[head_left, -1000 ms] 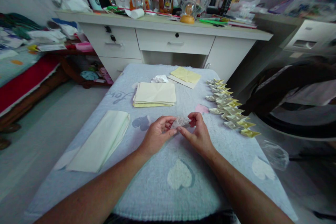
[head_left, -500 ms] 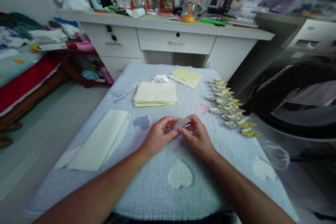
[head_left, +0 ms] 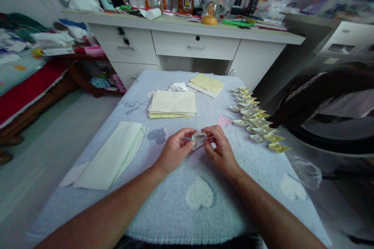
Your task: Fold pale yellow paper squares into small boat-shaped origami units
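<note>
My left hand [head_left: 174, 149] and my right hand [head_left: 219, 148] meet over the middle of a pale blue towel-covered table [head_left: 175, 202]. Both pinch a small folded piece of pale paper [head_left: 199, 137] between thumbs and fingertips, just above the cloth. To the right of my right hand lies a row of several small folded paper boats [head_left: 257, 120], cream and yellow. Beyond my hands rests a stack of cream square sheets [head_left: 173, 104].
A long folded pale sheet [head_left: 113, 155] lies at the left. Yellow sheets [head_left: 207, 84] and a crumpled white scrap [head_left: 178, 87] sit at the far end. A cluttered white desk with drawers [head_left: 193, 44] stands behind; a clear plastic bag [head_left: 305, 171] hangs off the right edge.
My fingers have drawn closer together and the paper piece has been folded smaller and turned; before, it stuck out as a flatter, wider shape. My hands stayed in the same spot.
</note>
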Demonstrator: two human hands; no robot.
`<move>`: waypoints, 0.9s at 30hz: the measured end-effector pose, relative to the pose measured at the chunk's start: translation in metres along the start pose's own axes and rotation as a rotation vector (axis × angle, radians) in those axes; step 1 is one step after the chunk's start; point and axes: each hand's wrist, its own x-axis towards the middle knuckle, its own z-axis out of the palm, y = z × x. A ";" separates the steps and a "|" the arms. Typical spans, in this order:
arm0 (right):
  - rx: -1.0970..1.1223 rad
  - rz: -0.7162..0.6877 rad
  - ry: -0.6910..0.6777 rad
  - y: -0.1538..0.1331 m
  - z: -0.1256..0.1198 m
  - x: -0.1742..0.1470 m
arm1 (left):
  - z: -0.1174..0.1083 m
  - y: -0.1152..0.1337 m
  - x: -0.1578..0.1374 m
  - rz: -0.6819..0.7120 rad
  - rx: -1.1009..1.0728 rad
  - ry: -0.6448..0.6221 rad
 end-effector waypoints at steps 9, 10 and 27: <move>-0.108 -0.155 -0.091 0.003 -0.002 -0.002 | -0.001 0.008 0.002 -0.084 -0.382 -0.016; -0.131 -0.155 -0.109 0.004 -0.002 -0.002 | -0.001 0.009 0.002 -0.087 -0.417 -0.025; 0.114 0.290 -0.211 0.001 -0.005 0.003 | 0.001 0.003 0.002 -0.077 -0.243 -0.075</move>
